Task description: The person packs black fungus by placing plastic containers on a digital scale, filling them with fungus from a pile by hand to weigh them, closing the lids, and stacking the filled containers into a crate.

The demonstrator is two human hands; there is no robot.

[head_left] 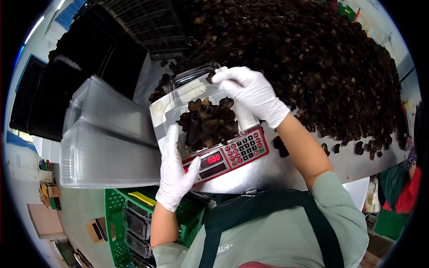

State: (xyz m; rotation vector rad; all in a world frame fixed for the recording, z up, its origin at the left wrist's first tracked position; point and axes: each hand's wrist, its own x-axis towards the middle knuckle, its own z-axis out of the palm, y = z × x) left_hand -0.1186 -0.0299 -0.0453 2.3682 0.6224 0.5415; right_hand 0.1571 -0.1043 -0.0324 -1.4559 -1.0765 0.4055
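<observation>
Dark brown, ruffled fungus pieces (209, 125) lie heaped in a clear plastic tray on a red and white digital scale (247, 148), whose lit display shows 0.00. My left hand (175, 167), in a white glove, is at the tray's near left side, thumb and fingers apart, beside the display. My right hand (254, 93), gloved too, is above the tray's far right edge, its fingers pinched on a small dark piece (210, 76).
Behind and to the right spreads a large mound of the same fungus (304, 67). Stacked clear plastic containers (111, 152) stand at the left, with black crates (89, 71) beyond. Below the table edge, a green crate (115, 228) holds packed clear boxes.
</observation>
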